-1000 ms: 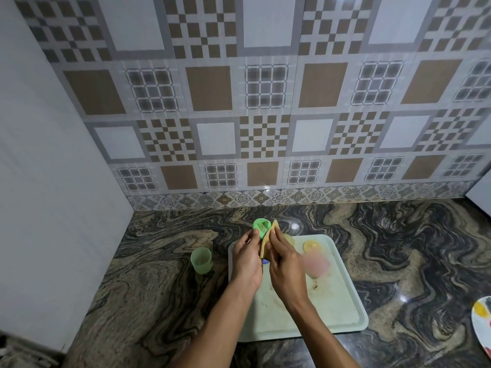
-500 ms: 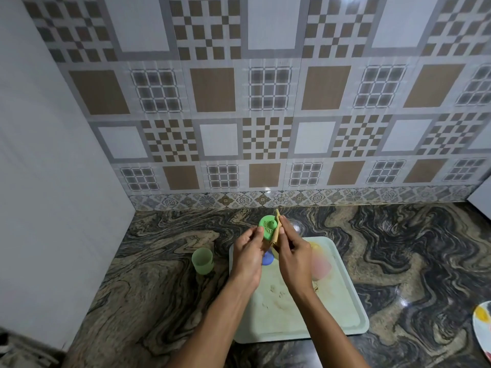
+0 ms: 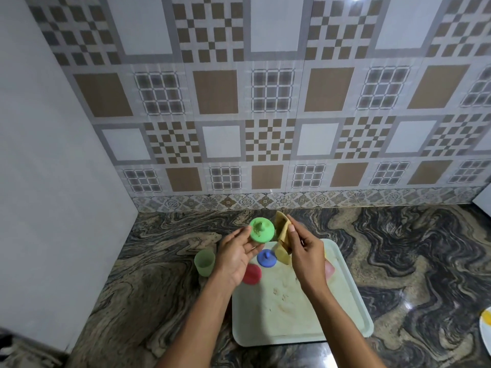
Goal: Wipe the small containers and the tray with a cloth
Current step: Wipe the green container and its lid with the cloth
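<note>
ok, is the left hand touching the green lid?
Touching. The head view shows the left hand gripping the green lid: thumb on its left rim, fingers under its lower edge.

Only 2 arms to go on here. The left hand point(image 3: 233, 257) and right hand point(image 3: 305, 257) are bare, and so are the left forearm point(image 3: 196, 328) and right forearm point(image 3: 342, 328), all the way to the bottom edge of the shot. Slim wrists, short plain nails on the thumbs as far as I can see.
</note>
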